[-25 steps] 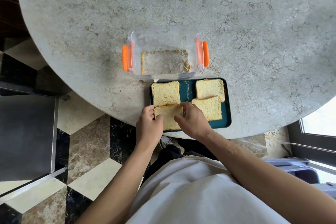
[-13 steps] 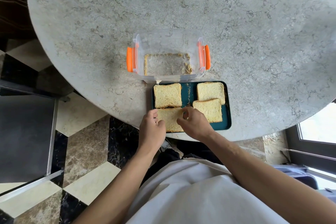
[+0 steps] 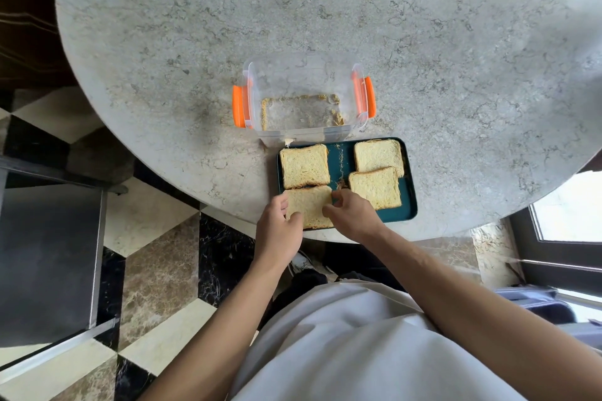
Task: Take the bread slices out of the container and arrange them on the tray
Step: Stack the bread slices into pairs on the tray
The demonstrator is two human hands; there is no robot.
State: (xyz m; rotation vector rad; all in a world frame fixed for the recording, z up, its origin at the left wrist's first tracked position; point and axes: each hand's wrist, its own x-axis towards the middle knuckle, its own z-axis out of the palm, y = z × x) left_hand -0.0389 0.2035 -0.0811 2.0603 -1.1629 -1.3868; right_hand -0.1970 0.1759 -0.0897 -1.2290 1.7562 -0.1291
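A dark teal tray (image 3: 408, 205) lies at the near edge of the round stone table. Several bread slices rest on it: one at the far left (image 3: 304, 166), one at the far right (image 3: 378, 155), one at the near right (image 3: 374, 187) overlapping it, and one at the near left (image 3: 309, 205). My left hand (image 3: 277, 231) touches the left edge of the near-left slice; my right hand (image 3: 353, 216) pinches its right edge. Just behind the tray stands the clear container (image 3: 303, 98) with orange clips, holding only crumbs.
The grey stone table (image 3: 325, 26) stretches far beyond the container. Below its edge is a checkered marble floor (image 3: 156, 270), a dark cabinet (image 3: 45, 254) at the left and a window frame (image 3: 566, 228) at the right.
Both hands stay on the near-left slice, which has settled flat on the tray. The view has shifted a little, so the tray and container sit further right and lower.
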